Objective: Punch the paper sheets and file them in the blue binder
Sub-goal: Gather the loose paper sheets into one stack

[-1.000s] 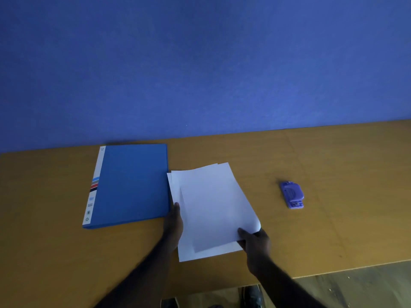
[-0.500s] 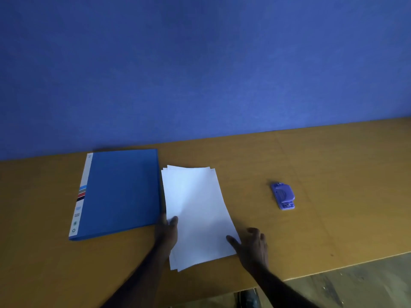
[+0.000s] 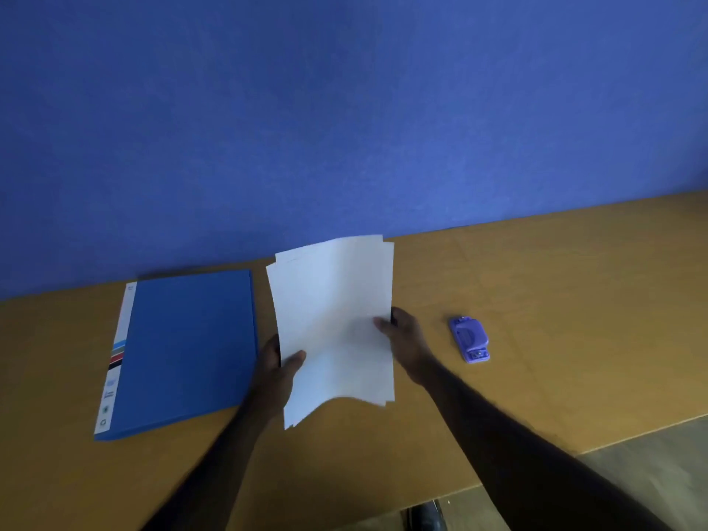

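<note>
**White sheets held up between two hands**

White paper sheets (image 3: 333, 323) are lifted from the wooden table (image 3: 555, 300) and held in front of the person, between the blue binder and the hole punch. The stack stands nearly upright, a little tilted, and its edges are not even: some sheets stick out at the top left and at the bottom. The bottom edge curves, and the lower left corner hangs down lowest.

The left hand (image 3: 277, 367) holds the left edge of the stack low down. Its thumb lies on the front of the paper, and the other fingers are behind the sheets, so they cannot be seen. The right hand (image 3: 406, 339) holds the right edge, a bit higher. Its thumb also presses on the front side, and the other fingers curl around the edge to the back. Both hands are closed on the paper.

The blue binder (image 3: 184, 350) lies flat and closed on the table, just beside the left hand, with its white spine with coloured stripes at the far left side. The purple hole punch (image 3: 469, 339) rests on the table to the right of the right hand, apart from it. A blue wall (image 3: 344, 109) rises behind the table.
</note>
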Action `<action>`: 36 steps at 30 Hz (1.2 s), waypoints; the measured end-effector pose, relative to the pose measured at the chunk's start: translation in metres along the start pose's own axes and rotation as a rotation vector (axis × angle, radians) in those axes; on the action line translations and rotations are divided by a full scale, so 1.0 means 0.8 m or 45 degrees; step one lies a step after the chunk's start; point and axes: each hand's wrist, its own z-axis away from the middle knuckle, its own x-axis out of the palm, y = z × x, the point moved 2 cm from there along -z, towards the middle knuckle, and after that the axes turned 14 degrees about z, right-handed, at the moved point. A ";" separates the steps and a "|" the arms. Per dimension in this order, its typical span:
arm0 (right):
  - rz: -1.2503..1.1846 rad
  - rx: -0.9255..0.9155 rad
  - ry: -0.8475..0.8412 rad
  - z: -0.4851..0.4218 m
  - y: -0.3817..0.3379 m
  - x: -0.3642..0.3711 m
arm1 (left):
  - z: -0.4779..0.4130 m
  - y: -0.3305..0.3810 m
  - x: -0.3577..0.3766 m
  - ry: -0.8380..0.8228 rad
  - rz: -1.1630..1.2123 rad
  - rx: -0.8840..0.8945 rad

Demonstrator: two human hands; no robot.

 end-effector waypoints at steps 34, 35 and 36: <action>-0.101 -0.243 0.380 0.058 0.069 -0.045 | 0.021 -0.026 0.105 0.153 0.044 0.260; -0.078 -0.237 0.373 0.058 0.069 -0.045 | 0.022 -0.024 0.105 0.147 0.021 0.287; -0.054 -0.241 0.378 0.058 0.067 -0.048 | 0.020 -0.019 0.107 0.141 -0.005 0.329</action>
